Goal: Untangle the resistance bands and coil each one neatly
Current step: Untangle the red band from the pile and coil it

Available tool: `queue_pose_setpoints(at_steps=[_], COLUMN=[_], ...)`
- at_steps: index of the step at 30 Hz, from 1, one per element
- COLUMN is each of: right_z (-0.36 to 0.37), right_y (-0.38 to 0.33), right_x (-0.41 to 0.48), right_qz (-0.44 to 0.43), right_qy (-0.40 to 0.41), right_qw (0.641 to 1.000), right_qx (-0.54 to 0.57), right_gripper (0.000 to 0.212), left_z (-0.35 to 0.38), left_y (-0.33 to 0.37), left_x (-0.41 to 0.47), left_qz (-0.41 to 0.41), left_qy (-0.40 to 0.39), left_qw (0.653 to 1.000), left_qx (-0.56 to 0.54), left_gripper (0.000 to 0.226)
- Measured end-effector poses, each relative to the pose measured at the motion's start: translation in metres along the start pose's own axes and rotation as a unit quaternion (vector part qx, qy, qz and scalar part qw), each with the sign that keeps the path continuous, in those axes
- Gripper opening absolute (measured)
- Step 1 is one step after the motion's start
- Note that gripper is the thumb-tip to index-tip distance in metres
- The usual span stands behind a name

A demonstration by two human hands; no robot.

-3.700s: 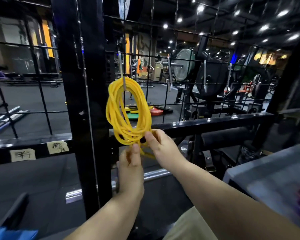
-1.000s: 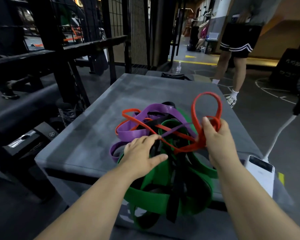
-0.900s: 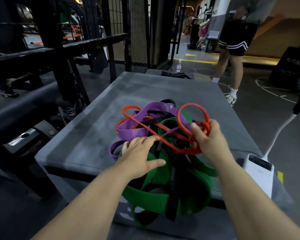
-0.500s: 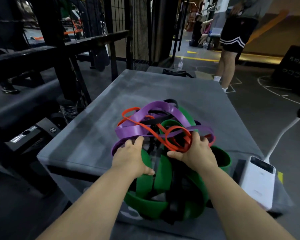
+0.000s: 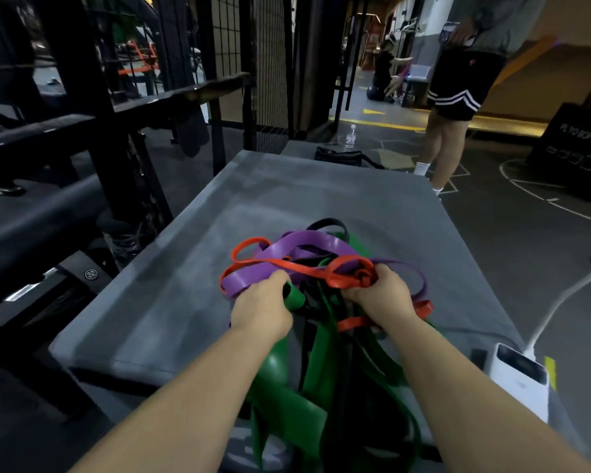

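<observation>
"Curling round what, the fingers of the right hand?"

"Round a bunched knot of the red band, pinched at the middle of the frame. The left hand has its fingers curled into the tangle beside it, where the purple band meets a green band end; which strand they grip cannot be told."

"And where does the tangle lie?"

"On the grey pad, under and just beyond both hands, with green and black band loops spilling over the near edge toward the bottom of the frame."

"Which way does the red run?"

"Leftward from the right hand's grip, across the purple, to a loop at the pile's upper left. So the right hand is nearer; freeing it likely means pulling toward the right of the frame while the left pins the rest."
</observation>
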State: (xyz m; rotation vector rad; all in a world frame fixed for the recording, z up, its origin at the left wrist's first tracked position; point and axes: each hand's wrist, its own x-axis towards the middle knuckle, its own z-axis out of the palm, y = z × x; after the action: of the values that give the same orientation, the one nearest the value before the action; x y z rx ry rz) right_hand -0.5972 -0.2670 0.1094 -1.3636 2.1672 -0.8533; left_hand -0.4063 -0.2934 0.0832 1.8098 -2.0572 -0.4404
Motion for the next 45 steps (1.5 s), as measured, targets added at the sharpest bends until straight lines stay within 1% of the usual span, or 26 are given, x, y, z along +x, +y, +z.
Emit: queue_pose_setpoints(at_steps=[4,9,11,12,14,16,18,21,23,24,25,27,29,30,31,33,36,37,38,39,42,45], right_z=[-0.008,-0.024,-0.032,-0.037,-0.043,-0.044,-0.044,-0.044,-0.046,-0.047,-0.049,-0.055,-0.066,-0.073,-0.080,-0.094,-0.113,-0.119,-0.124,-0.127,-0.131,-0.131], right_y=[-0.008,-0.020,-0.023,-0.024,-0.024,-0.022,-0.023,-0.030,-0.037,-0.041,-0.045,-0.054,-0.064,-0.068,-0.072,-0.077,-0.080,-0.081,-0.080,-0.080,-0.078,-0.076], right_x=[0.022,0.046,0.053,0.055,0.056,0.056,0.054,0.048,0.043,0.040,0.038,0.031,0.024,0.021,0.016,0.010,0.004,0.002,0.002,0.001,0.001,0.001], right_qz=[0.005,0.012,0.012,0.015,0.025,0.029,0.030,0.009,-0.002,-0.005,-0.008,-0.019,-0.042,-0.051,-0.063,-0.073,-0.071,-0.078,-0.083,-0.086,-0.075,-0.052], right_qy=[0.053,0.125,0.118,0.096,0.037,-0.003,-0.024,-0.032,-0.041,-0.050,-0.056,-0.053,-0.035,-0.030,-0.028,-0.016,0.001,-0.002,-0.009,-0.023,-0.066,-0.101], right_qw=[0.996,0.989,0.989,0.993,0.999,0.997,0.993,0.987,0.986,0.988,0.993,0.998,0.985,0.976,0.965,0.941,0.903,0.898,0.901,0.910,0.951,0.962], right_qx=[0.070,0.085,0.085,0.064,-0.014,-0.071,-0.108,-0.158,-0.161,-0.145,-0.104,0.034,0.162,0.210,0.252,0.330,0.424,0.433,0.427,0.404,0.293,0.249], right_gripper=[0.028,0.030,0.033,0.033,0.035,0.041,0.045,0.038,0.023,0.017,0.016,0.015,0.014,0.012,0.012,0.018,0.017,0.013,0.010,0.010,0.013,0.018], left_z=[-0.022,-0.037,-0.044,-0.047,-0.047,-0.043,-0.040,-0.043,-0.050,-0.053,-0.056,-0.060,-0.063,-0.064,-0.066,-0.067,-0.062,-0.059,-0.056,-0.053,-0.048,-0.047], left_y=[0.019,0.040,0.043,0.043,0.040,0.034,0.027,0.023,0.025,0.026,0.028,0.030,0.034,0.036,0.038,0.040,0.036,0.035,0.036,0.037,0.040,0.039], left_x=[0.045,0.096,0.113,0.120,0.127,0.124,0.115,0.098,0.088,0.084,0.081,0.078,0.077,0.077,0.077,0.079,0.080,0.079,0.078,0.077,0.075,0.077], left_qz=[0.059,0.129,0.144,0.146,0.137,0.108,0.063,0.037,0.032,0.027,0.021,0.003,-0.006,-0.009,-0.014,-0.031,-0.036,-0.030,-0.024,-0.022,-0.016,-0.019], left_qy=[0.044,0.097,0.102,0.096,0.066,0.019,-0.055,-0.144,-0.175,-0.178,-0.167,-0.106,-0.036,-0.012,0.005,0.003,-0.080,-0.105,-0.118,-0.119,-0.092,-0.088], left_qw=[0.997,0.984,0.982,0.982,0.983,0.982,0.977,0.965,0.965,0.970,0.977,0.993,0.999,0.999,0.999,0.997,0.993,0.993,0.992,0.993,0.993,0.991], left_qx=[0.024,0.072,0.067,0.067,0.100,0.155,0.196,0.217,0.190,0.164,0.131,0.050,-0.013,-0.031,-0.048,-0.076,-0.074,-0.053,-0.025,0.004,0.065,0.103], left_gripper=[0.041,0.042,0.046,0.049,0.051,0.054,0.070,0.099,0.107,0.105,0.096,0.069,0.046,0.041,0.039,0.044,0.070,0.076,0.077,0.076,0.074,0.072])
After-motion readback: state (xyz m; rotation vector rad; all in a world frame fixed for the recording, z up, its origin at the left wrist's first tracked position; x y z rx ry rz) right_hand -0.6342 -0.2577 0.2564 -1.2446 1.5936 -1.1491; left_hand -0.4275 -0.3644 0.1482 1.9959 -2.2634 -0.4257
